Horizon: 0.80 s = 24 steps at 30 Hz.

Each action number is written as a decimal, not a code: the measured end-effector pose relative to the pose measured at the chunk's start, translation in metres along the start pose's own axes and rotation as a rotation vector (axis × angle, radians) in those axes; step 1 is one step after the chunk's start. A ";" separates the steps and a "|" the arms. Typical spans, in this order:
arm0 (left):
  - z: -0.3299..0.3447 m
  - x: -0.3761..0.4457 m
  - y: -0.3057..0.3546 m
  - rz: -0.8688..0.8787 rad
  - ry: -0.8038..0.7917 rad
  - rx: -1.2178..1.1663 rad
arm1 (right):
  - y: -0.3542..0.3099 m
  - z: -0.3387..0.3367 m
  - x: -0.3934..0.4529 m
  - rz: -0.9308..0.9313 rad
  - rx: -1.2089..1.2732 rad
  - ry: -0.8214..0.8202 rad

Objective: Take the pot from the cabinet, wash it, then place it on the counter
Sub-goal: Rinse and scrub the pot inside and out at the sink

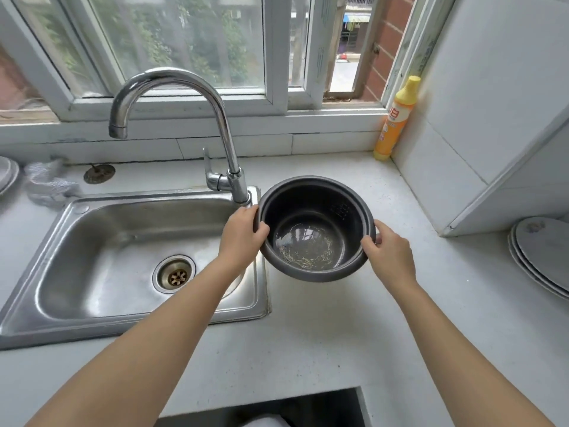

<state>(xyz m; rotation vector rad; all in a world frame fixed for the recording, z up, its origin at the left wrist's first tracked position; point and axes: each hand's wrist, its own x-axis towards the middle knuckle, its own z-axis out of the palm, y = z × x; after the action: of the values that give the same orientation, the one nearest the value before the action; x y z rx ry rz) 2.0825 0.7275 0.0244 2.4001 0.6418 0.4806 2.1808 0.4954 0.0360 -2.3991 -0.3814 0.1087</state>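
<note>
both hands hold the dark rice-cooker pot [314, 229] by its rim, just right of the steel sink [123, 260] and over the white table [323, 334]. the left hand [243, 235] has its fingers clamped on the left rim, thumb inside; the right hand [388, 251] has its fingers clamped on the right rim. the pot is tilted toward the camera, its scratched bottom showing. the chrome faucet [172, 97] arches over the sink. an orange detergent bottle [394, 121] stands in the corner; plates [542, 254] sit stacked at the right.
</note>
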 end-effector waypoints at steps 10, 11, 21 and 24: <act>-0.070 -0.039 -0.061 -0.273 0.194 0.104 | -0.070 0.071 0.014 -0.253 0.079 -0.208; -0.077 -0.045 -0.066 -0.303 0.210 0.110 | -0.076 0.079 0.014 -0.277 0.082 -0.230; -0.120 -0.095 -0.111 -0.524 0.354 0.105 | -0.130 0.135 -0.006 -0.432 0.064 -0.368; -0.128 -0.098 -0.123 -0.542 0.364 0.091 | -0.140 0.144 -0.014 -0.446 0.041 -0.388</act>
<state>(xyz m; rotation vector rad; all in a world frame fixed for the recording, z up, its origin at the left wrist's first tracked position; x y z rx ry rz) 1.9012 0.8183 0.0252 2.1044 1.4472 0.6605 2.1080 0.6823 0.0182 -2.1881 -1.0701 0.3752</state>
